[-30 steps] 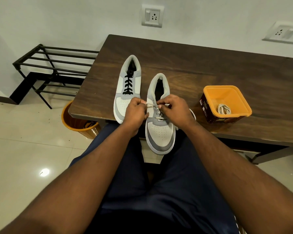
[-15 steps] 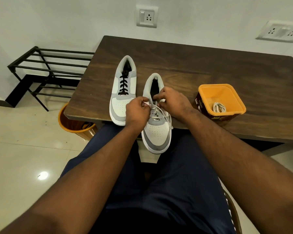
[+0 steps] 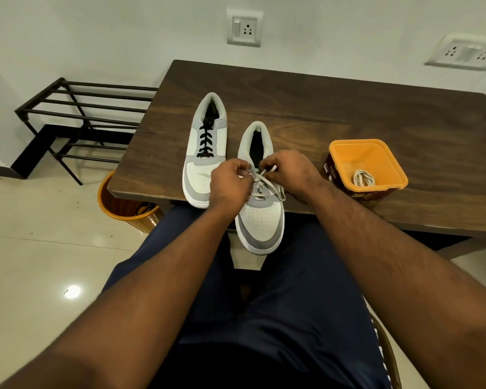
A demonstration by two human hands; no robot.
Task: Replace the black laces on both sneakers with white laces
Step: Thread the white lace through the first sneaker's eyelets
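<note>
Two grey-and-white sneakers lie on the dark wooden table [image 3: 348,113]. The left sneaker [image 3: 205,153] carries black laces [image 3: 205,141]. The right sneaker [image 3: 260,220] hangs over the table's front edge and has a white lace [image 3: 267,183] threaded through its lower eyelets. My left hand [image 3: 229,186] pinches one end of that lace over the eyelets. My right hand [image 3: 289,172] pinches the other end beside the tongue, and a loose loop trails down the shoe's right side.
An orange tub [image 3: 368,169] with a coiled white lace [image 3: 364,178] inside stands on the table to the right. An orange bin [image 3: 124,206] sits on the floor under the table's left corner. A black metal rack [image 3: 79,119] stands at the left wall.
Both hands have stayed at the right sneaker's eyelets, working the white lace. My right hand has shifted slightly up toward the tongue, and the lace loop now hangs at the shoe's right.
</note>
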